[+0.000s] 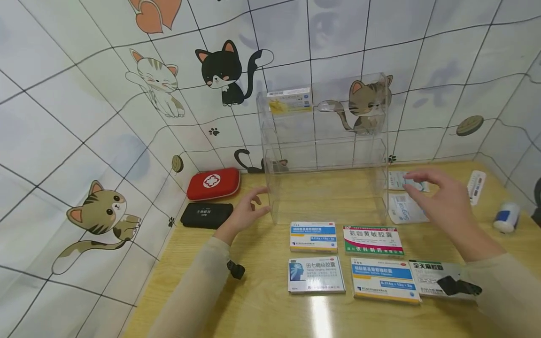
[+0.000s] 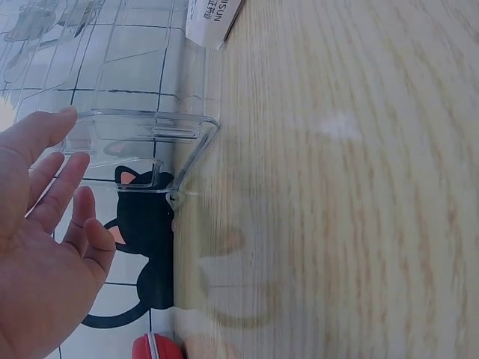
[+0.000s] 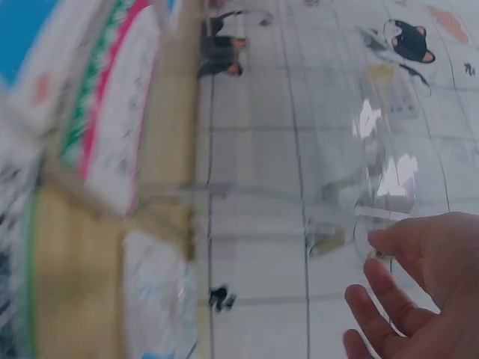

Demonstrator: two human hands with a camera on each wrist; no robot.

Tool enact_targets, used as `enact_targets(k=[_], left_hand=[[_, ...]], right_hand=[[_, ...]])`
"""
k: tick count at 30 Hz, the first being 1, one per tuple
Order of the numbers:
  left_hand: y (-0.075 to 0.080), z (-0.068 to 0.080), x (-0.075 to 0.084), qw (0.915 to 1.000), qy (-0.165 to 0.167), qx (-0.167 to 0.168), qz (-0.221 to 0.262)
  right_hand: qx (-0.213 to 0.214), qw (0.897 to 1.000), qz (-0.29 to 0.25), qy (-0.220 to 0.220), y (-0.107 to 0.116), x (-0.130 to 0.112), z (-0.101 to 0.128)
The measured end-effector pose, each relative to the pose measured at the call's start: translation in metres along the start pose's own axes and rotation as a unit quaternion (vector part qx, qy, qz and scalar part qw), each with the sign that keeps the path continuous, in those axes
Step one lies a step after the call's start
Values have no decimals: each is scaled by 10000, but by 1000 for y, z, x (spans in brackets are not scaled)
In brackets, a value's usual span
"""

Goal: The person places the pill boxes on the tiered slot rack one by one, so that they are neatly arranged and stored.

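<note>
A clear plastic tiered rack stands against the tiled wall, with a yellow-and-white medicine box on its upper left. My left hand is at the rack's lower left side, thumb right at the clear edge and fingers loosely bent. To the right of the rack, my right hand hovers with thumb and fingers spread, nothing between them. In front lie two blue-and-white boxes, a green-and-pink box, a pale box with a blue head picture and a green-topped box partly behind my right wrist.
Left of the rack are a red zip case and a black pouch. On the right lie a "Surgical" packet, a smaller packet, a white test strip and a white bottle. Tiled walls border the table.
</note>
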State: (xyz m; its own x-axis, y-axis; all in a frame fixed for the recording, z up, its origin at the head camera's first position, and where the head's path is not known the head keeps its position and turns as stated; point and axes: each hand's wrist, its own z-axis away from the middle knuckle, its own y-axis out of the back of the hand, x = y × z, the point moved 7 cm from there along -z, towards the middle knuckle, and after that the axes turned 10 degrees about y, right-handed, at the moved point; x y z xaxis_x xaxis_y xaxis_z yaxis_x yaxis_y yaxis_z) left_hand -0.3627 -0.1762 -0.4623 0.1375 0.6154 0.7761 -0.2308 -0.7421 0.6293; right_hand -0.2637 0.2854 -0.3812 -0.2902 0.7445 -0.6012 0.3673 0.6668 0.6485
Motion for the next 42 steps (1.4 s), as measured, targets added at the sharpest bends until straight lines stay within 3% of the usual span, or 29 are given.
enact_targets(k=[3, 6, 10, 13, 19, 24, 34, 38, 42], left_hand=[[4, 1, 0, 10000, 13, 32, 0], [9, 1, 1, 10000, 48, 59, -22], [13, 0, 2, 9999, 92, 44, -70], [15, 0, 3, 9998, 145, 75, -125], [16, 0, 9, 9999, 79, 108, -104], [12, -4, 12, 9999, -101, 58, -125], [3, 0, 10, 10000, 11, -7, -64], [0, 2, 8, 10000, 16, -36, -12], [-1, 3, 7, 10000, 0, 20, -42]], right_hand=[[-259, 9991, 208, -278, 8, 27, 21], [-737, 9959, 508, -116, 13, 48, 41], [-1716, 9818, 769, 271, 16, 70, 66], [-2241, 9703, 853, 330, 17, 85, 83], [-2665, 9598, 859, 177, 24, 112, 108], [-2916, 9521, 920, -3, 27, 128, 127], [-3360, 9357, 968, -470, 23, 141, 148], [-3146, 9436, 661, -791, 24, 149, 151], [-2526, 9640, 328, -756, 29, 159, 151]])
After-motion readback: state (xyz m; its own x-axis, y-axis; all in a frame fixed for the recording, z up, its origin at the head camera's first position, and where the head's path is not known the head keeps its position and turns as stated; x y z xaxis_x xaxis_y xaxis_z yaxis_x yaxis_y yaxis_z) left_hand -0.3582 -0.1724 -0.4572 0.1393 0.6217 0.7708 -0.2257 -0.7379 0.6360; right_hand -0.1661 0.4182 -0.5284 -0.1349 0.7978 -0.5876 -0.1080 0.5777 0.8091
